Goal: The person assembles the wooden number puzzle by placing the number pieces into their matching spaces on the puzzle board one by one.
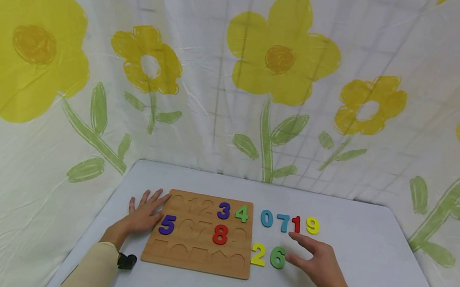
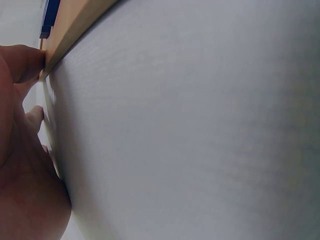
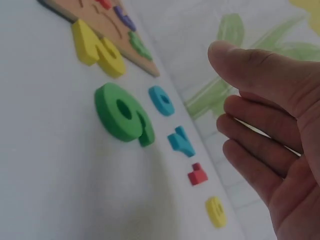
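Observation:
A wooden number puzzle board (image 1: 196, 244) lies on the table, with a purple 3 (image 1: 223, 210), a green 4 (image 1: 242, 213), a purple 5 (image 1: 167, 225) and a red 8 (image 1: 220, 234) on it. My left hand (image 1: 144, 214) touches the board's left edge with its fingers spread. Above the table, just right of the green 6 (image 1: 278, 257), hovers my right hand (image 1: 320, 264), thumb and fingers apart and holding nothing. Close by lie a yellow 2 (image 1: 258, 254), a blue 0 (image 1: 266, 218), a blue 7 (image 1: 282, 222), a red 1 (image 1: 296, 224) and a yellow 9 (image 1: 312, 225).
The white table (image 1: 375, 257) extends right of the loose numbers and in front of the board. Behind its far edge hangs a white curtain (image 1: 197, 125) printed with yellow flowers. Bare number and shape recesses show in the board.

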Tool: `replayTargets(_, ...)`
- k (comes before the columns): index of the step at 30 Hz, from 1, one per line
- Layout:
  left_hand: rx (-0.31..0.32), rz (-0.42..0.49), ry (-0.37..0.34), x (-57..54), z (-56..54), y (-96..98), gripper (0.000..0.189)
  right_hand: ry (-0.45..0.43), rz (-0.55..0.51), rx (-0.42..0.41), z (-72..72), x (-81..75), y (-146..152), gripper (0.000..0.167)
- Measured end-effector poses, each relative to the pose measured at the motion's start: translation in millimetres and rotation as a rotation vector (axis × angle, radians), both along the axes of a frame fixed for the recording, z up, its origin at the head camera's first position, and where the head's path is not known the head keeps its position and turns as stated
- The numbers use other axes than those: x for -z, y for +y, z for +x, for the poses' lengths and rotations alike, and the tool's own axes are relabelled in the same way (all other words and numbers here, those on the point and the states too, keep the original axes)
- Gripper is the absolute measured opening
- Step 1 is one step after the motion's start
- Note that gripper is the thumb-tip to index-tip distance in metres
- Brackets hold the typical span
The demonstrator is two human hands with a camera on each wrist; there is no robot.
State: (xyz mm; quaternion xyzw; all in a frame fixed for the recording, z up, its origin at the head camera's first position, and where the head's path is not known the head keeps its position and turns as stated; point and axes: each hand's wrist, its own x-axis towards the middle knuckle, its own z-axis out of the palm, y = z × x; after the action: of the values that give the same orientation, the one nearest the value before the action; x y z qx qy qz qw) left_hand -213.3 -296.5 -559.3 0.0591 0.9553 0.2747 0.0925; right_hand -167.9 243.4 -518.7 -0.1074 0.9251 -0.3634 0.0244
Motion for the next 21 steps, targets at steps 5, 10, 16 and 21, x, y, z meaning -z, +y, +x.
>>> replayTargets(5,0.002,0.002,-0.001,-0.8,0.7,0.8,0.064,-0.058,-0.027,0.016,5.0,6.8,0,0.060)
replayTargets(10,0.003,-0.011,0.003,1.1,-0.1,0.4,0.064,-0.099,-0.050,0.022,6.7,16.5,-2,0.060)
replayTargets(16,-0.004,0.011,0.016,1.6,-0.1,-0.2,0.064,-0.135,-0.082,0.022,6.1,30.9,-6,0.061)
replayTargets(21,-0.007,0.015,0.018,1.4,0.3,0.4,0.064,-0.135,-0.072,0.026,4.9,39.0,-11,0.061)
